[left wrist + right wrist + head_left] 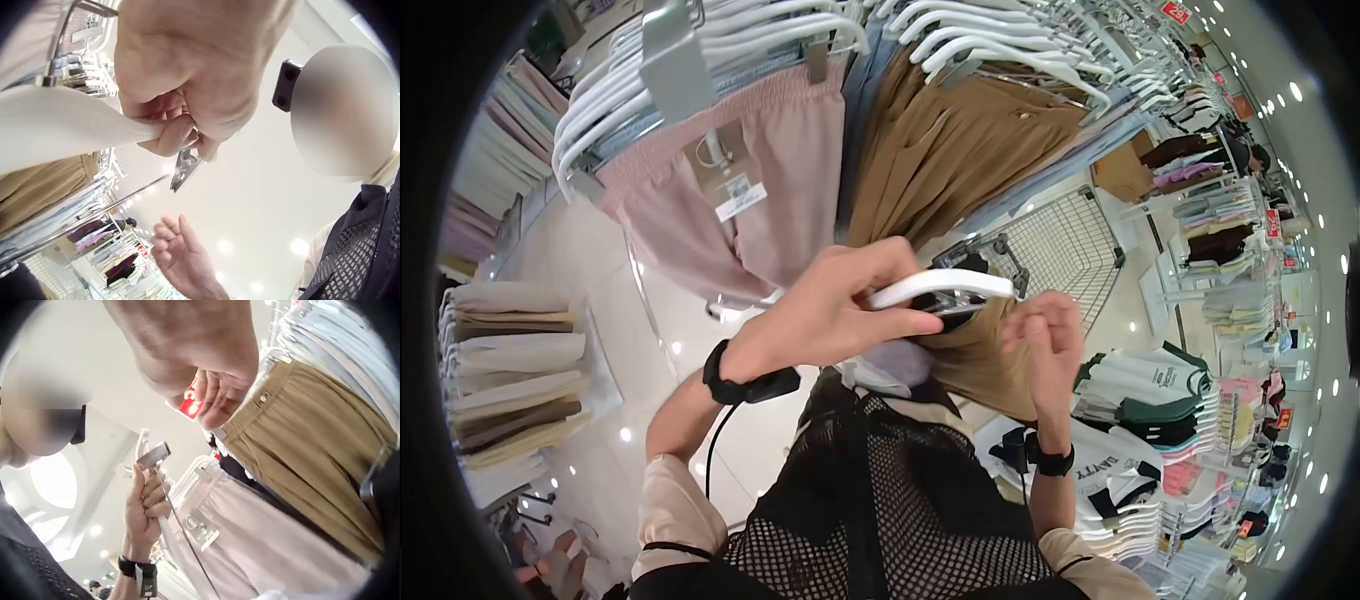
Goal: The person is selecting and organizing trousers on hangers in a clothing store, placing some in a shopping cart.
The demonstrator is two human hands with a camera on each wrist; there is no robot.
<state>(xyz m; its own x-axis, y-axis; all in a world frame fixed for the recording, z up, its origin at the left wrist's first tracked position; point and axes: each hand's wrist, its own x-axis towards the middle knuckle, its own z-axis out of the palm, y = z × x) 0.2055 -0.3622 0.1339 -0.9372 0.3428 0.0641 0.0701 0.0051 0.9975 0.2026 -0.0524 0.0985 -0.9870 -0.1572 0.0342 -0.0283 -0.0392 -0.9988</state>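
In the head view my left hand (830, 310) grips a white clip hanger (945, 285), its fingers curled round one end. The hanger has a metal clip (184, 170) close to the thumb and a thin metal bar (125, 205), both plain in the left wrist view. My right hand (1048, 340) is held up just beyond the hanger's other end, its fingers loosely bent with nothing in them. Behind the hands hang pink elastic-waist trousers (795, 170) with a tag (740, 198), and brown trousers (970, 150) beside them. Khaki cloth (985, 365) shows below the hanger.
Many white hangers (990, 50) crowd the rack ahead. A wire shopping cart (1060, 250) stands past the brown trousers. T-shirts (1150, 375) hang at the right, more trousers (515, 365) on a low rack at the left, over a glossy tiled floor (635, 400).
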